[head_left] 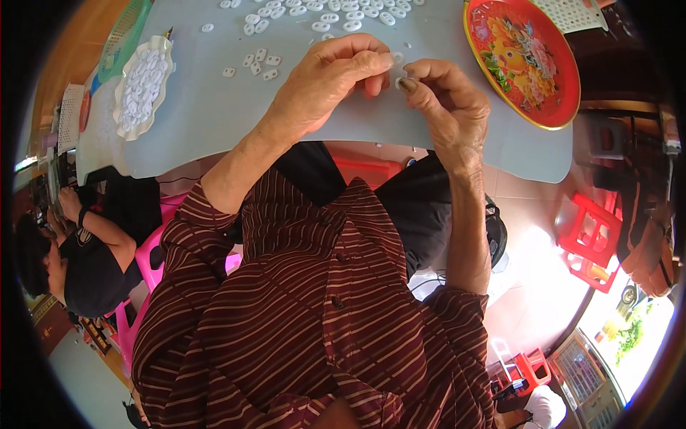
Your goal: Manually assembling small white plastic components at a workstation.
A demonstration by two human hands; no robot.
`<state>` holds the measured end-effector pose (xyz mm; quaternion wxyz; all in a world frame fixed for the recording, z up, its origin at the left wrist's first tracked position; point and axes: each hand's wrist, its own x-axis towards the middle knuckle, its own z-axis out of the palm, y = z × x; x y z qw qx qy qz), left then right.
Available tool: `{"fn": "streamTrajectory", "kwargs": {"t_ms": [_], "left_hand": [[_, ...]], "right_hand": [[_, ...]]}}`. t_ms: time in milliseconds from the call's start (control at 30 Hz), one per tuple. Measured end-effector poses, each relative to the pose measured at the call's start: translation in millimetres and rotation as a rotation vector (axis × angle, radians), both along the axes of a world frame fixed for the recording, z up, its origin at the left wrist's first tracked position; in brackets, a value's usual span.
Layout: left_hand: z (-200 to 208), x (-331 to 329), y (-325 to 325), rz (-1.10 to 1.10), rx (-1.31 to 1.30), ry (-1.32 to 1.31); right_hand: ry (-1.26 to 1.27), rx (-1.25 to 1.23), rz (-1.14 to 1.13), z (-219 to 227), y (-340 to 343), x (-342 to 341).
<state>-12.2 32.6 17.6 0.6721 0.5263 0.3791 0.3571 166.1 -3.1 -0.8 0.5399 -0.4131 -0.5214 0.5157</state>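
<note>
The two hands are near each other but apart over the bench (214,132), just right of center at the top of the frame. The left hand (321,80) comes in with its thumb and forefinger pinched together, and a small whitish piece (398,56) shows right at their tips. The right hand (459,114) has its thumb and forefinger brought close together, with another small white piece (399,83) at the thumb's tip, just below the first; whether the two are joined cannot be told. Both are pale, tiny and partly covered by fingers, so their full outline is unclear. To the left of the left hand, well short of the bench's edge, lies a loose group of white blocks (261,55), short and roughly rectangular with rounded corners, each with two dark holes. Along the top edge of the frame, beyond the hands, spread many white ovals (314,6), glossy-looking, with two openings apiece. More white pieces (145,84) are heaped in a wavy-rimmed white dish (169,63) at the upper left, beside a green mesh basket (123,39). At the upper right, near the right hand but not touching it, sits a round red tray (567,93) with a yellow rim and painted flowers.
</note>
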Motion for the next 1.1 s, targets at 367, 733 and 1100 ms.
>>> {"fn": "streamTrajectory", "kwargs": {"t_ms": [367, 733, 1100], "left_hand": [[5.1, 1.3, 1.1, -0.016, -0.002, 0.064], [4.4, -2.1, 3.3, -0.051, 0.229, 0.271], [12.5, -1.3, 8.1, -0.124, 0.341, 0.405]], "right_hand": [[-0.028, 0.010, -0.036, 3.4, 0.6, -2.7], [-0.095, 0.022, -0.027, 4.8, 0.3, -3.1], [-0.080, 0.021, -0.014, 4.3, -0.4, -2.8]]}}
